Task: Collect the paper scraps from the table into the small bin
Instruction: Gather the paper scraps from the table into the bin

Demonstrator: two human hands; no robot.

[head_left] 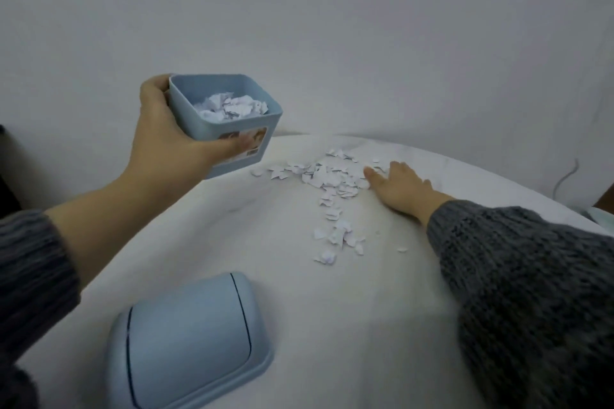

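A pale blue lid [189, 342] lies at 7 o'clock on the white table [382, 325], nearest the viewer; grey knitted sleeves [531, 292] come in from both sides. Past the lid, a thin trail of paper scraps [329, 176] runs from about 6 o'clock up to a thicker heap at the middle of the table. The right hand [402, 189] lies at 3 o'clock of that heap, palm down, fingers straight and wide, fingertips touching the heap's edge; it holds nothing. At 10 o'clock of the heap the left hand [166, 146] grips the bin [226, 85], fingers curled round its side, lifted off the table and tilted toward the heap; crumpled paper [232, 108] already lies inside. Farthest back stands a plain wall [332, 26].
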